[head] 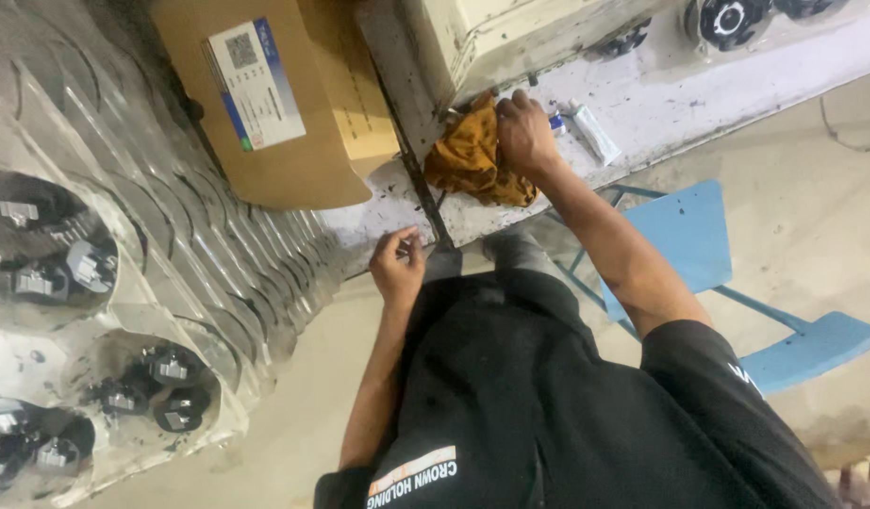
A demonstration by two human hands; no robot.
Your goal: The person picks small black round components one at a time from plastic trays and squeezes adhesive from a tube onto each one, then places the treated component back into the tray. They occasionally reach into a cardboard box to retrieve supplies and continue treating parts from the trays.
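The right hand clutches a yellow rag on the far, stained white bench, beside a small tube. The left hand hangs nearer, fingers pinched narrowly together, on what I cannot tell. The wiping looks unfinished.

Right hand on orange rag

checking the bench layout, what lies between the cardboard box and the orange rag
In the head view, only bare stained benchtop lies between the cardboard box and the orange rag.
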